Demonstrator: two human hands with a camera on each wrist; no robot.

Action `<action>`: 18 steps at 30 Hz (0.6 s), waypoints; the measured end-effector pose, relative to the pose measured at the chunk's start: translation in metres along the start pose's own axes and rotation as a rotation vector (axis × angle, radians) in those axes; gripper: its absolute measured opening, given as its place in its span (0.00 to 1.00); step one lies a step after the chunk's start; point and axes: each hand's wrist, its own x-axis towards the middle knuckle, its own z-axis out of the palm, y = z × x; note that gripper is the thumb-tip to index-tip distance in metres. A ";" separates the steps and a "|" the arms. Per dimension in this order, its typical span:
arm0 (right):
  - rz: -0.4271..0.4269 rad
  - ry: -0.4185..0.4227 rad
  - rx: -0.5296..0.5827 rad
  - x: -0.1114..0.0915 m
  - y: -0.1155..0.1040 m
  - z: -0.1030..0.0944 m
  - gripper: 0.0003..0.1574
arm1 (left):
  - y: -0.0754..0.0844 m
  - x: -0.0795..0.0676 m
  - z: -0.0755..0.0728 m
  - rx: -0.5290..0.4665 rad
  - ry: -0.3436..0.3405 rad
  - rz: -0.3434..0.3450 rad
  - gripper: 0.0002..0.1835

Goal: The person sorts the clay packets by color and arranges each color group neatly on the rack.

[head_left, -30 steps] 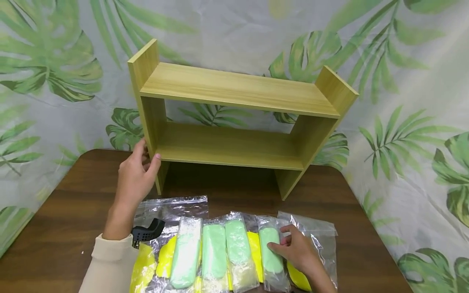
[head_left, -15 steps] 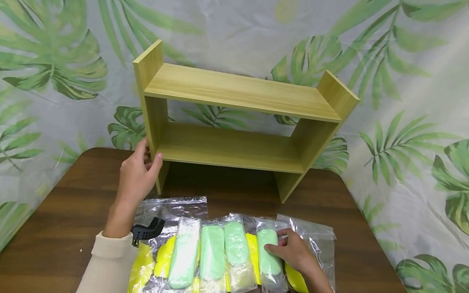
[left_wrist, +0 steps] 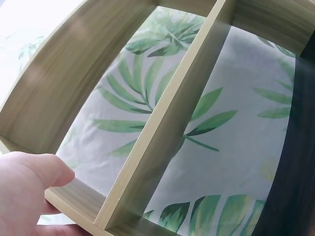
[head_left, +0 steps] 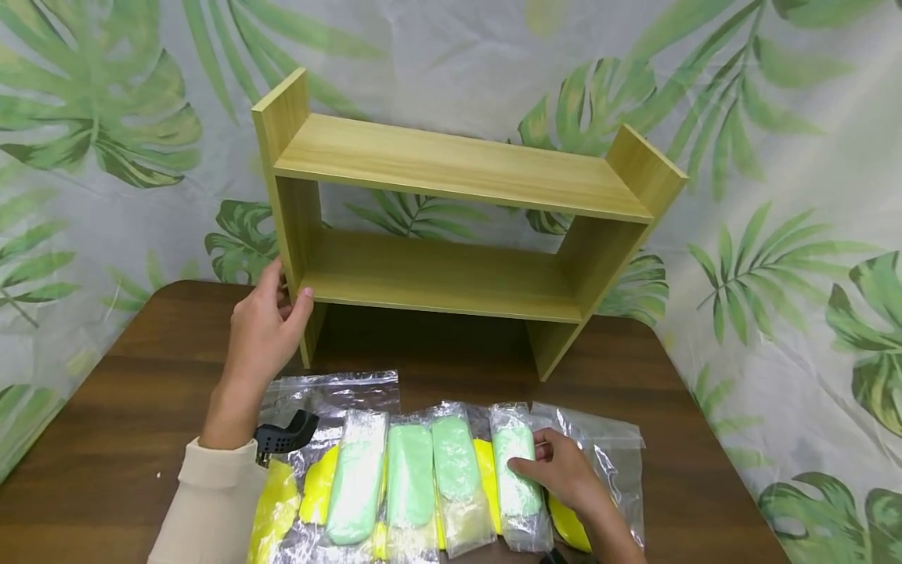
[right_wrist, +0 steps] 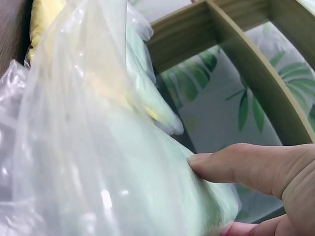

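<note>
My left hand (head_left: 261, 337) grips the left side panel of a light wooden two-tier shelf (head_left: 458, 168), thumb at the front edge near the middle board. The left wrist view shows that thumb (left_wrist: 56, 172) bent over the panel. At lower right, my right hand (head_left: 564, 474) pinches the right side of a clear plastic bag with a pale green slab (head_left: 517, 470). Close up in the right wrist view, thumb and fingers hold the pale green bag (right_wrist: 123, 157) at its edge. The bag's front end is raised toward the shelf.
Several more pale green bags (head_left: 410, 474) lie in a row to the left, over yellow bags (head_left: 320, 486). A flat clear bag (head_left: 620, 454) with yellow inside lies right. All rest on the dark wooden table (head_left: 106, 439). A leaf-print cloth (head_left: 789, 235) hangs behind the shelf.
My right hand keeps its hold while the pale green bag's far end tilts up slightly and catches more light. The left hand stays on the shelf panel.
</note>
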 end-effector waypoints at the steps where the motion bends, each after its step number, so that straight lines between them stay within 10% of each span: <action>1: 0.000 -0.001 0.011 0.000 0.000 0.000 0.29 | 0.000 0.000 0.000 -0.001 -0.002 0.001 0.30; 18: 0.012 -0.006 0.160 0.001 0.008 -0.005 0.29 | 0.001 0.000 0.000 0.009 -0.005 -0.006 0.29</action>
